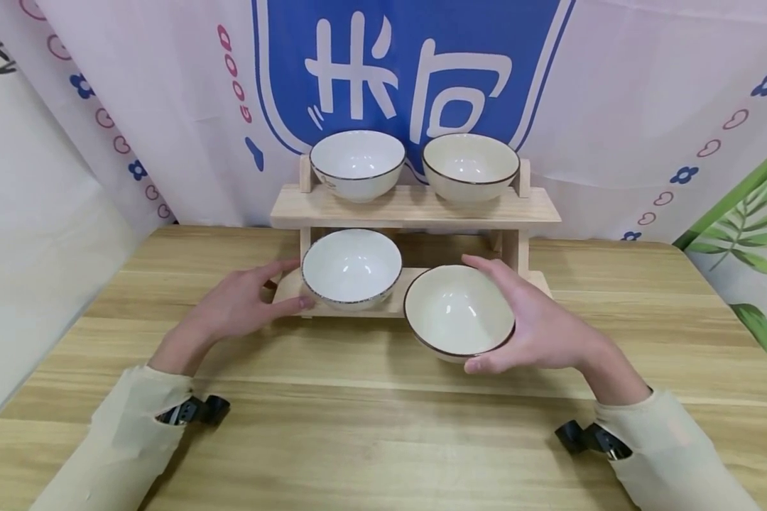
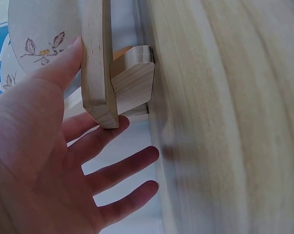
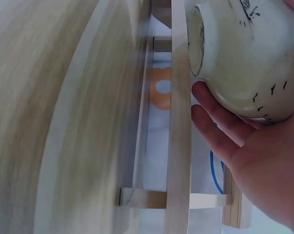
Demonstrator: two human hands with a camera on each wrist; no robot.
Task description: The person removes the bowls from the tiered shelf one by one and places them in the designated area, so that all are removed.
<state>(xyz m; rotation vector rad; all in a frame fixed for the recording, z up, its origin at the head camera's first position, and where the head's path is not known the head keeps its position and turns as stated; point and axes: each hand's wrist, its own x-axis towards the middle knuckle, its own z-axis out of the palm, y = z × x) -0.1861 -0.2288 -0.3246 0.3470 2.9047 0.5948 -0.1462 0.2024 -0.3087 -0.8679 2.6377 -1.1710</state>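
A cream bowl (image 1: 460, 312) with a dark brown rim is held by my right hand (image 1: 537, 323), thumb at its near side and fingers round the far side. It overlaps the front edge of the lower shelf; in the right wrist view its foot (image 3: 198, 46) is close to the board, contact unclear. My left hand (image 1: 246, 301) grips the left end of the wooden stand's lower shelf (image 2: 98, 58), with thumb and a fingertip on the board and the other fingers spread. Beside it, a white bowl (image 1: 351, 268) with a speckled rim sits on that shelf.
On the upper shelf (image 1: 415, 208) stand a white patterned bowl (image 1: 358, 167) at left and a cream bowl (image 1: 470, 169) at right. Behind hangs a printed curtain (image 1: 198, 142). The stand rests toward the back of the wooden table (image 1: 371, 440).
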